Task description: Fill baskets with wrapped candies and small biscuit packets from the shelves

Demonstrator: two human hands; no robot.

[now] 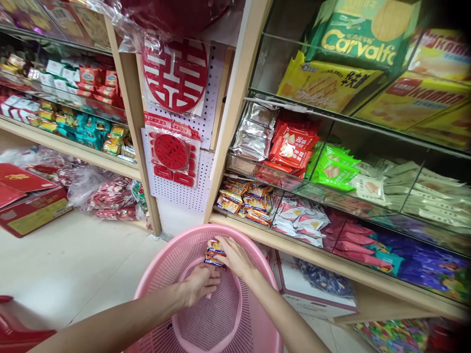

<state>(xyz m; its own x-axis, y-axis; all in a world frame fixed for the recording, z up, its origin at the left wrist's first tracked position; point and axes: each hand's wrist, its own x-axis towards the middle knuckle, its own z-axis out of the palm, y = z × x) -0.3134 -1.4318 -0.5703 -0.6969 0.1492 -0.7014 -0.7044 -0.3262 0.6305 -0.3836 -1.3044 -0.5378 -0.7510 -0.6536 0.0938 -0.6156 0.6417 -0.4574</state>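
Note:
Both of my hands are inside the mouth of a pink plastic basket with a mesh wall and bottom. My right hand holds a couple of small snack packets, orange, white and blue, near the basket's far inner wall. Its fingers curl over the packets from the right. My left hand is just below and to the left of them, fingers stretched out to the right. Whether it touches the lowest packet I cannot tell. A small pale pink thing shows under the left fingers, too little of it to name.
Right of the basket, shelf bins hold similar orange packets, white packets and red packets. A wooden shelf edge passes close behind the rim. A red box and bagged goods lie at left.

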